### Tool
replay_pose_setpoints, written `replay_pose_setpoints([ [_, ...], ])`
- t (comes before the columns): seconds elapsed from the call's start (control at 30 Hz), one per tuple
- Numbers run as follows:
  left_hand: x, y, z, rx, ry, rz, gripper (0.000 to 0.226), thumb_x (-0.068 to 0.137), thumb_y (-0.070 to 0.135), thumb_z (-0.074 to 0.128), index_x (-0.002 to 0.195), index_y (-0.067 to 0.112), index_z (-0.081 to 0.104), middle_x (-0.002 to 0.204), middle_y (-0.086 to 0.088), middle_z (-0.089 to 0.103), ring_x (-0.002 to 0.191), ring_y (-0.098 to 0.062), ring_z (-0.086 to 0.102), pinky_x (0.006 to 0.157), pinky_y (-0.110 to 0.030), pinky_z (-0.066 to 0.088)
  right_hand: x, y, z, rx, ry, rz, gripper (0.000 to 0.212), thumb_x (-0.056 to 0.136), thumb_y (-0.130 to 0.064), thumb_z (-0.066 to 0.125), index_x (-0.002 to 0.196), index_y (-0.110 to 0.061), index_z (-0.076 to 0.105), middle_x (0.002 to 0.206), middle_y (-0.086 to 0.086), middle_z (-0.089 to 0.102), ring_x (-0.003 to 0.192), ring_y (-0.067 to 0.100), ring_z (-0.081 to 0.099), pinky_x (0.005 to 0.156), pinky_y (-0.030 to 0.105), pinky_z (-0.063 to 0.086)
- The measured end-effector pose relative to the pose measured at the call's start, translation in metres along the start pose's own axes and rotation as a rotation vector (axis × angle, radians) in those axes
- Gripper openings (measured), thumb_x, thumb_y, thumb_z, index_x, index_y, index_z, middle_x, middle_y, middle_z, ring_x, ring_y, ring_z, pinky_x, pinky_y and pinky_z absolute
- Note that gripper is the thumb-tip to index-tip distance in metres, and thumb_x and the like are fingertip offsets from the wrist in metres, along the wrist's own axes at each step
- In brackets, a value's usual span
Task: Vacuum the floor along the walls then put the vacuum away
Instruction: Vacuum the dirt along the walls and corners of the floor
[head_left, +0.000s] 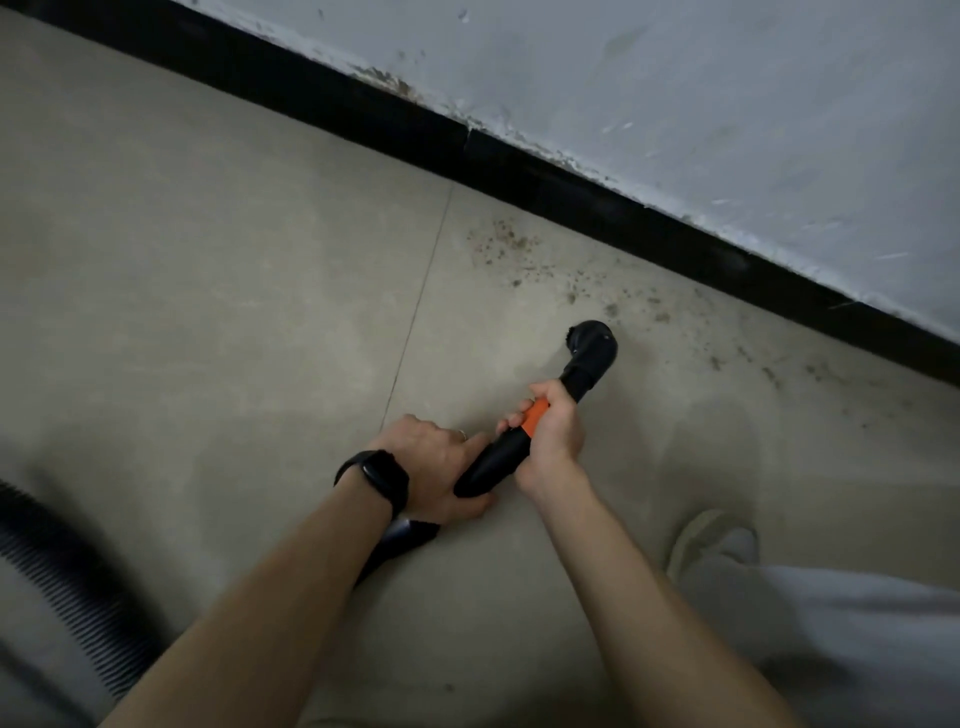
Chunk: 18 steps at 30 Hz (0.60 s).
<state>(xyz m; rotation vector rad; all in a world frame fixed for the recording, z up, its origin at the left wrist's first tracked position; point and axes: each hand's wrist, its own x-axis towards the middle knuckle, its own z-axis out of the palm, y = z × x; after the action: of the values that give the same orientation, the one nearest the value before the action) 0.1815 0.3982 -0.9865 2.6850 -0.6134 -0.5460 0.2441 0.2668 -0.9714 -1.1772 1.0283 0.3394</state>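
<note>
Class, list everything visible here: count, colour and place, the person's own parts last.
vacuum wand: one, black and orange, centre
hose: one, black ribbed, lower left
wall: one, grey-white, upper right
baseboard: one, black, foot of wall
floor: one, beige tiles, throughout
debris: scattered, brown, floor beside baseboard
watch: one, black, left wrist
shoe: one, pale, lower right
left hand: one, holds wand's lower end
right hand: one, grips wand's middle
</note>
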Motion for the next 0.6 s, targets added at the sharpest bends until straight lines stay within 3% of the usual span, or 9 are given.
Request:
replay_pose_setpoints([
  [0.13, -0.012, 0.009, -0.002, 0.002, 0.013, -0.103, 0.039, 0.080, 0.070, 0.035, 0.088, 0.032, 0.034, 0.093, 0.005, 0.065, 0.081, -0.025, 0.067, 0.061, -0.030, 0.034, -0.002, 0.005, 0.001, -0.044, -0.059, 0.025, 0.019, 0.083, -0.013, 0.058, 0.069, -0.017, 0.046, 0.054, -0.002, 0.045, 0.038, 0.017, 0.043, 0.042, 0.023, 0.041],
  [0.33, -0.051, 0.014, 0.012, 0.023, 0.043, -0.324, 0.044, 0.088, 0.066, 0.038, 0.102, 0.024, 0.038, 0.092, 0.000, 0.070, 0.079, -0.030, 0.067, 0.061, -0.031, 0.034, -0.011, 0.029, 0.016, -0.074, -0.179, 0.056, 0.015, 0.080, -0.011, 0.060, 0.073, -0.016, 0.048, 0.053, -0.001, 0.047, 0.037, 0.016, 0.043, 0.041, 0.023, 0.042],
  [0.6, -0.047, 0.030, 0.006, 0.024, -0.041, -0.558, 0.039, 0.087, 0.063, 0.042, 0.094, 0.025, 0.031, 0.088, 0.001, 0.068, 0.075, -0.027, 0.065, 0.059, -0.032, 0.037, -0.006, 0.026, 0.028, -0.136, -0.372, 0.112, 0.011, 0.073, -0.011, 0.062, 0.077, -0.013, 0.052, 0.057, 0.003, 0.045, 0.040, 0.018, 0.040, 0.042, 0.024, 0.040],
])
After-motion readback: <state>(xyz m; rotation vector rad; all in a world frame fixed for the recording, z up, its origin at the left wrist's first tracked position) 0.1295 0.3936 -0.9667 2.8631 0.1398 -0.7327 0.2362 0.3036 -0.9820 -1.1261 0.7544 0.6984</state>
